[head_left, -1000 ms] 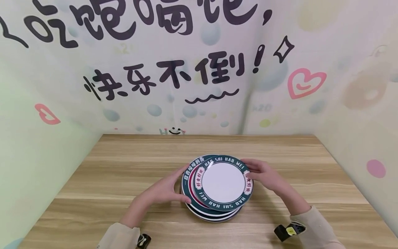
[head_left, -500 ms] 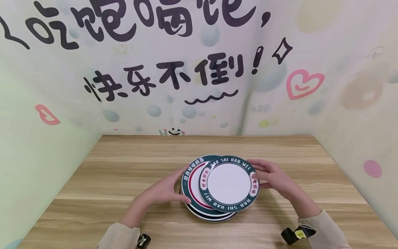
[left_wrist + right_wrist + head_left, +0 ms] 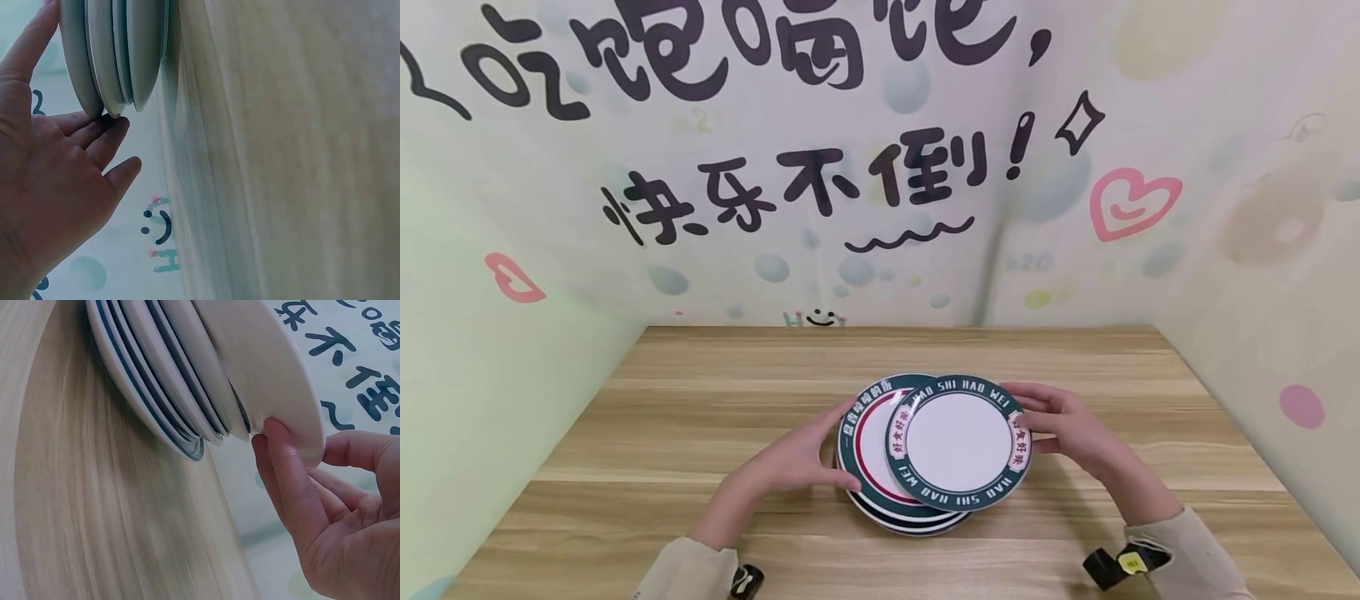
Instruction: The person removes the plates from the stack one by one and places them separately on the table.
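Observation:
My right hand (image 3: 1067,425) pinches the right rim of the top plate (image 3: 958,442), white with a dark green lettered border. In the right wrist view the fingers (image 3: 284,469) lie under that plate's tilted edge and the thumb is on the other side. This plate overlaps a stack of plates (image 3: 872,450) and juts out to its right. Uppermost in the stack is a plate with a green border and a red ring. My left hand (image 3: 790,458) rests against the stack's left side, thumb and fingers spread. In the left wrist view its fairly straight fingers (image 3: 106,140) touch the plate edges.
The stack stands on a wood-grain table (image 3: 700,400). A pale wall (image 3: 820,275) with large black writing rises behind the table, and side walls stand at left and right. A black strap device (image 3: 1123,562) sits at the right wrist.
The right hand has moved right with the top plate, which now uncovers more of the red-ringed plate beneath. The left hand has stayed in place at the stack.

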Tool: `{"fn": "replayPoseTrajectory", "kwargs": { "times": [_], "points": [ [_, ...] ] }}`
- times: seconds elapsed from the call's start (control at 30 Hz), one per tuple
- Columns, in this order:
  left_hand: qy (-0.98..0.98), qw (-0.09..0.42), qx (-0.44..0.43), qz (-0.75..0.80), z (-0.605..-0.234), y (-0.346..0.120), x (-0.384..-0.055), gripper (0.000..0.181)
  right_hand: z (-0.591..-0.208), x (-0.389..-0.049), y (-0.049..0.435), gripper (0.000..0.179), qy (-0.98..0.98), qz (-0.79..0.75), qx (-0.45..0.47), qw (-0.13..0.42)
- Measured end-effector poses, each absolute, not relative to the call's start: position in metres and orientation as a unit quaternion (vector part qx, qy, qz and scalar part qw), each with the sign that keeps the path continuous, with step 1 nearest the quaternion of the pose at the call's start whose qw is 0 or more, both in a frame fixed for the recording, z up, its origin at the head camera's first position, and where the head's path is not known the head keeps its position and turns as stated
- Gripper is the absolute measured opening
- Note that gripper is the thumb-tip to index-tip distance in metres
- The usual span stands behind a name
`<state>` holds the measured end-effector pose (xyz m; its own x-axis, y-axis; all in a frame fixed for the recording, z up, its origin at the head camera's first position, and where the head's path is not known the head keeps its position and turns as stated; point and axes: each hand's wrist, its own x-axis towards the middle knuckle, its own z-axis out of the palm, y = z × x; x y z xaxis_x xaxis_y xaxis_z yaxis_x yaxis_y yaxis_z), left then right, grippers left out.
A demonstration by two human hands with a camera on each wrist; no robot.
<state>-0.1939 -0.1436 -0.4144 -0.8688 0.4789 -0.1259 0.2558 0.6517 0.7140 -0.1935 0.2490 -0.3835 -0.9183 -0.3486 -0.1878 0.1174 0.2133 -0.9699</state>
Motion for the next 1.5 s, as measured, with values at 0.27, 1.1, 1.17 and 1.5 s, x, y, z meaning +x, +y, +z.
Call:
{"fn": "replayPoseTrajectory", "kwargs": {
  "times": [0.27,1.1,1.17,1.5],
  "points": [
    [0.895,0.153,0.209,0.364,-0.415,-0.145,-0.193,0.116,-0.385,-0.193,0.254,0.065,0.744,-0.640,-0.081,0.173],
    [0.894,0.161,0.198,0.369,-0.414,-0.144,-0.194,0.115,-0.381,-0.209,0.267,0.065,0.723,-0.682,-0.026,0.100],
    [0.893,0.162,0.200,0.369,-0.415,-0.144,-0.195,0.115,-0.380,-0.209,0.267,0.065,0.724,-0.683,-0.019,0.095],
    [0.892,0.154,0.213,0.367,-0.416,-0.145,-0.195,0.115,-0.377,-0.216,0.267,0.067,0.705,-0.705,0.024,0.071]
  ]
}}
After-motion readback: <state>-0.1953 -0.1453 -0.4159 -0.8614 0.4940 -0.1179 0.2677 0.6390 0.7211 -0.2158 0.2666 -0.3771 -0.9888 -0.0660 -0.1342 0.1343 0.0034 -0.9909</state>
